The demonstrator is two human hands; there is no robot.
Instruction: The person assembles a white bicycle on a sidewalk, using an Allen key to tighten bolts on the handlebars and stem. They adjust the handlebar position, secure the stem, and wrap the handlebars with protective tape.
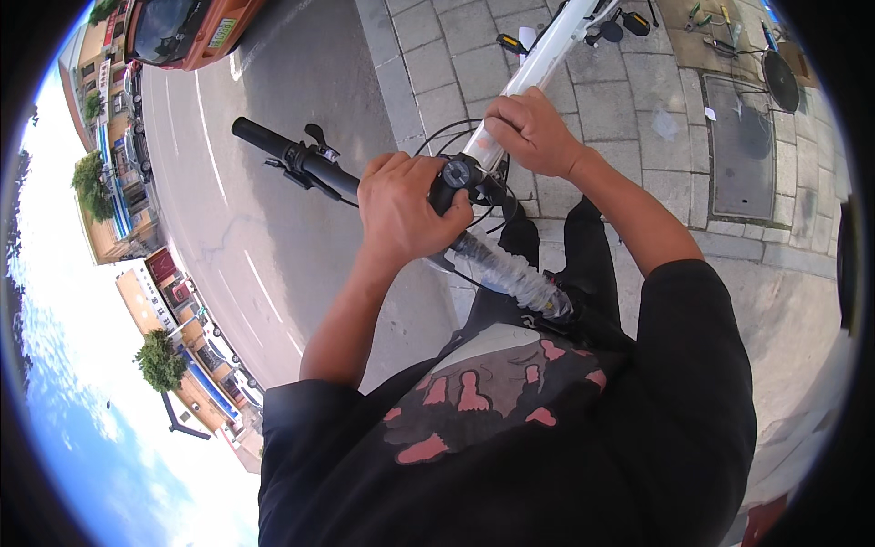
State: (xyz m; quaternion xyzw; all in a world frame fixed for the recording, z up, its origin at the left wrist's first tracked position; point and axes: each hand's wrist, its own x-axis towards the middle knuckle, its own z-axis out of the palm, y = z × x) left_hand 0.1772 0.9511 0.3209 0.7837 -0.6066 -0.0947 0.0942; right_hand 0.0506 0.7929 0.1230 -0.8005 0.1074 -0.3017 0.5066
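A bicycle with a white frame tube (550,59) stands in front of me, turned so its handlebar (339,180) runs from the far left toward my body. My left hand (398,205) is closed over the black stem (458,173), its thumb beside the round top cap. Fingers curled, my right hand (533,135) grips the white tube just behind the stem. A black grip (262,139) and a brake lever (305,180) show on the bar's far end. Crumpled clear plastic wrap (510,272) covers the near half, close to my shirt. Black cables loop around the stem.
Two pedals, one of them a black pedal (638,24), sit by the frame's far end. Tools (722,41) and a round black seat-like object (780,80) lie at upper right, near a metal ground cover (740,150). Left is the road, with an orange vehicle (191,35).
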